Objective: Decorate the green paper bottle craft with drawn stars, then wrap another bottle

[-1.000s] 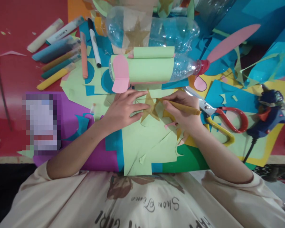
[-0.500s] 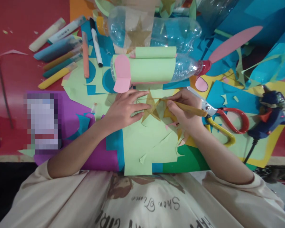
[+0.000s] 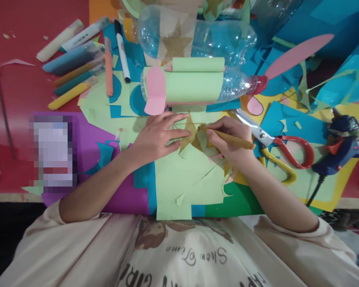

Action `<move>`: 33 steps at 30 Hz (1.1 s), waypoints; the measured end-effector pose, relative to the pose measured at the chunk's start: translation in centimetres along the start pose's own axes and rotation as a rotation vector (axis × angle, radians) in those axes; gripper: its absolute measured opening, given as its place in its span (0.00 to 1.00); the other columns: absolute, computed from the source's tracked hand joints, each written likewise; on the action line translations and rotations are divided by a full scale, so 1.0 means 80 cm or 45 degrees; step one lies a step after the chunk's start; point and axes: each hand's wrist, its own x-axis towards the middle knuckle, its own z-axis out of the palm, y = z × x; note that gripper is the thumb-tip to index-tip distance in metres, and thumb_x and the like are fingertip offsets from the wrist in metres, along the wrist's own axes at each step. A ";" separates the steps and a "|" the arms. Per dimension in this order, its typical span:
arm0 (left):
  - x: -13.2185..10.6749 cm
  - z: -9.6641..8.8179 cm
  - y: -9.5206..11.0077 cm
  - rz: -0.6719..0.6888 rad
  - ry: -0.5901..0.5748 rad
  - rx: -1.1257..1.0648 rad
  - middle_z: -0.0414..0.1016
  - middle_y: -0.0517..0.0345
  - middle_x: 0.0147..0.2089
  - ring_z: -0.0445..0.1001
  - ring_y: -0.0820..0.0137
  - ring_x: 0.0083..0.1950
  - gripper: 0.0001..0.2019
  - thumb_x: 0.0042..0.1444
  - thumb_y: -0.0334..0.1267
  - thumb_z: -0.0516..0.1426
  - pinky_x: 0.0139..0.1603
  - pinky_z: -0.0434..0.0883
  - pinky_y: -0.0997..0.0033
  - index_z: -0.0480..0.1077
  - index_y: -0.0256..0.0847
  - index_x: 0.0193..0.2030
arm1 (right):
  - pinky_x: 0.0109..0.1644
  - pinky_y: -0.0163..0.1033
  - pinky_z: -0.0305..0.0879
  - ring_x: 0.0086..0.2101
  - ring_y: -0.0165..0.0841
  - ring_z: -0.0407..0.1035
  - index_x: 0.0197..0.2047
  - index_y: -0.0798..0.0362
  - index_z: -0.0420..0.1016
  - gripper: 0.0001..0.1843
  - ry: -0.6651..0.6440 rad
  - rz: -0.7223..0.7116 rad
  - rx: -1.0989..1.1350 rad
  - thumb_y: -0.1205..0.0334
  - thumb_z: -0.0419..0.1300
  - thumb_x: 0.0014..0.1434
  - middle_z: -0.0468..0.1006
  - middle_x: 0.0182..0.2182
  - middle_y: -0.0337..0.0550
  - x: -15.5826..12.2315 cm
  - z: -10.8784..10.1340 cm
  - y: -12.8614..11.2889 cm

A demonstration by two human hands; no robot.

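Observation:
A star (image 3: 192, 129) coloured golden brown lies on light green paper (image 3: 185, 175) in front of me. My left hand (image 3: 160, 135) rests flat with fingers spread, its fingertips on the star's left side. My right hand (image 3: 231, 139) grips a golden-brown marker (image 3: 235, 140) in a writing hold, its tip at the star's right side. Just beyond lies a plastic bottle (image 3: 236, 84) on its side, wrapped in light green paper, with pink paper pieces and a red cap. Scissors (image 3: 267, 138) with red and yellow handles lie beside my right hand, their blades partly behind it.
Several markers (image 3: 71, 71) lie at the upper left, above a blurred-out phone-like object (image 3: 55, 153). Another bottle (image 3: 221, 38) with a star on its band lies at the back. A blue glue gun (image 3: 339, 139) sits at the far right. Paper scraps cover much of the table.
My right hand and the marker have shifted slightly left along the star's right side. My left hand stays on the star. The view has moved a little.

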 end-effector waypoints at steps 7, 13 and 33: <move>-0.001 0.001 -0.001 0.008 0.007 0.012 0.63 0.58 0.69 0.61 0.57 0.66 0.14 0.65 0.39 0.53 0.66 0.63 0.51 0.74 0.51 0.53 | 0.21 0.34 0.58 0.19 0.26 0.62 0.26 0.51 0.71 0.05 -0.074 0.057 0.056 0.62 0.62 0.51 0.71 0.18 0.35 -0.001 -0.002 -0.001; 0.000 0.001 -0.001 0.016 0.006 0.002 0.63 0.57 0.68 0.61 0.56 0.66 0.13 0.65 0.38 0.53 0.64 0.64 0.50 0.74 0.51 0.53 | 0.28 0.35 0.65 0.25 0.28 0.69 0.31 0.51 0.74 0.02 -0.075 0.002 0.047 0.63 0.63 0.54 0.78 0.26 0.38 -0.001 -0.002 0.003; -0.001 0.001 0.000 0.032 0.030 0.038 0.64 0.57 0.68 0.62 0.58 0.65 0.13 0.65 0.38 0.53 0.64 0.65 0.52 0.75 0.51 0.52 | 0.22 0.33 0.60 0.21 0.26 0.63 0.25 0.50 0.70 0.05 0.000 0.019 0.057 0.65 0.62 0.52 0.71 0.20 0.34 0.000 0.000 0.001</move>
